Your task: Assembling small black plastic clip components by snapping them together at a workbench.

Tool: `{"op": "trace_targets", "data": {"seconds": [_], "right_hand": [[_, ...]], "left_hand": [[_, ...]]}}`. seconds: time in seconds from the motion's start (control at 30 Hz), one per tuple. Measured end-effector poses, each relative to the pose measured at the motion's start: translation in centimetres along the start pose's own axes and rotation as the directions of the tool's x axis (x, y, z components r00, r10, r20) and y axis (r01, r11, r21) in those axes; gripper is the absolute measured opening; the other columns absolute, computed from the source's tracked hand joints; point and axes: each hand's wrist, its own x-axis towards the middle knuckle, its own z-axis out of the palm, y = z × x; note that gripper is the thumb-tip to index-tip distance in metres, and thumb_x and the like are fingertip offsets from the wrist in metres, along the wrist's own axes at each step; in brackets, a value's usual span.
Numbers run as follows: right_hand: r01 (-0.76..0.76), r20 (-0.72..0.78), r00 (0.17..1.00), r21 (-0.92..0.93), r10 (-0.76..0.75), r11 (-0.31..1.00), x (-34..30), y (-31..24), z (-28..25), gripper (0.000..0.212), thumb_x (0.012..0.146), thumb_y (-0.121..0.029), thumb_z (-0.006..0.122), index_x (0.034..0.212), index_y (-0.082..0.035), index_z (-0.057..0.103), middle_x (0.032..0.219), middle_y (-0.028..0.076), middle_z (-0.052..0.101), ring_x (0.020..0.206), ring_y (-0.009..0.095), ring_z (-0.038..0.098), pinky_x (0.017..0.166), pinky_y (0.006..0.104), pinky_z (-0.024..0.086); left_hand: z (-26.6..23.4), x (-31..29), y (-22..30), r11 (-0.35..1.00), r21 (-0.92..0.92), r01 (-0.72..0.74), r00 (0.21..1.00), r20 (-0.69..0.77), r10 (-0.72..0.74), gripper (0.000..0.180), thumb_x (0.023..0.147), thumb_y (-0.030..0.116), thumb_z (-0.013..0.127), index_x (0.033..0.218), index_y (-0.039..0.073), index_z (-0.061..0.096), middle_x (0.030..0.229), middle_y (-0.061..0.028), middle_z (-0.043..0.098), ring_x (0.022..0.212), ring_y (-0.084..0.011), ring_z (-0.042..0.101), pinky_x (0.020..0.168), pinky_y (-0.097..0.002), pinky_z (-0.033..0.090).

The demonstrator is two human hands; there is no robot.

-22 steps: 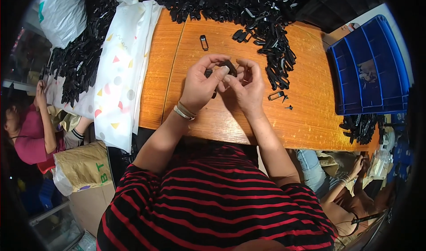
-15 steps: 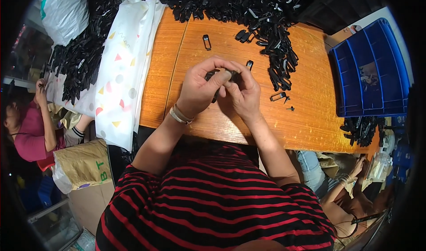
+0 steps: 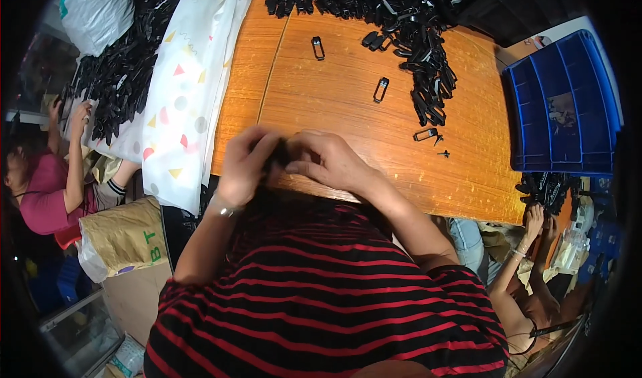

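My left hand (image 3: 242, 169) is close to the table's front edge, its fingers bent and smeared by motion. Beside it, my right hand (image 3: 334, 160) is closed, thumb and fingers curled toward the left hand. Something dark (image 3: 281, 154) shows between the two hands, too blurred to name. Farther off on the wooden table (image 3: 334, 97) lie a small black oblong frame (image 3: 317, 48), another such frame (image 3: 381, 90) and a third frame (image 3: 424, 134) at the right. Two tiny black bits are next to that third one, one of them a pin-like piece (image 3: 444, 154).
A large heap of black plastic parts (image 3: 361, 0) covers the far edge and trails down the right. White patterned sheeting (image 3: 180, 110) lies at left, a blue crate (image 3: 562, 104) at right. One co-worker (image 3: 53, 191) sits left; another person's hand (image 3: 533, 219) reaches parts at right.
Both hands have moved nearer to me and leftward, down to the table's front edge. The frame beside my right hand is now in full view. The co-worker's hand at right has moved up to the black parts.
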Motion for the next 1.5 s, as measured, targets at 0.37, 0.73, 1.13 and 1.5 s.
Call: {"op": "trace_targets", "data": {"seconds": [0.37, 0.73, 1.13, 1.5], "right_hand": [[-0.114, -0.322, 0.921, -0.760, -0.218, 0.640, -0.7, 4.8, -10.9, 0.029, 0.074, 0.002, 0.064, 0.102, -0.005, 0.067, 0.100, 0.011, 0.060, 0.089, 0.031, 0.063, 0.070, 0.0381, 0.053], [-0.037, -0.364, 0.896, -0.631, -0.254, 0.775, -1.7, 4.4, -9.4, 0.015, 0.082, -0.014, 0.069, 0.091, -0.004, 0.064, 0.087, 0.011, 0.060, 0.080, 0.032, 0.061, 0.068, 0.0393, 0.051], [-0.093, -0.498, 0.839, -0.529, -0.220, 0.844, -3.1, 4.9, -5.0, 0.028, 0.081, -0.010, 0.060, 0.108, -0.006, 0.055, 0.081, 0.014, 0.058, 0.074, 0.034, 0.061, 0.065, 0.0421, 0.050], [-0.095, -0.503, 0.838, -0.518, -0.213, 0.850, -2.9, 5.1, -5.2, 0.024, 0.080, -0.009, 0.061, 0.103, -0.006, 0.058, 0.080, 0.013, 0.058, 0.073, 0.033, 0.062, 0.064, 0.0408, 0.050]], "left_hand": [[-19.0, -14.1, -10.8, 0.287, 0.942, 0.175, 0.969, -0.217, 0.119, 0.027, 0.078, 0.015, 0.070, 0.102, 0.002, 0.064, 0.096, -0.0203, 0.063, 0.087, -0.0409, 0.060, 0.074, -0.0456, 0.050], [-4.9, -2.2, 4.1, 0.927, 0.373, 0.023, 0.766, 0.590, -0.256, 0.012, 0.088, 0.000, 0.059, 0.099, -0.003, 0.063, 0.091, -0.0081, 0.068, 0.082, -0.0145, 0.064, 0.075, -0.0271, 0.051], [15.3, 26.1, 3.1, 0.001, 0.813, -0.582, 0.653, 0.467, 0.597, 0.074, 0.075, 0.041, 0.073, 0.141, 0.028, 0.041, 0.151, -0.0111, 0.030, 0.140, -0.0404, 0.022, 0.109, -0.0609, 0.022], [11.1, 26.5, 2.3, -0.076, 0.742, -0.667, 0.599, 0.594, 0.537, 0.046, 0.076, 0.028, 0.072, 0.119, 0.019, 0.059, 0.134, -0.0084, 0.047, 0.125, -0.0369, 0.040, 0.094, -0.0476, 0.046]]}}
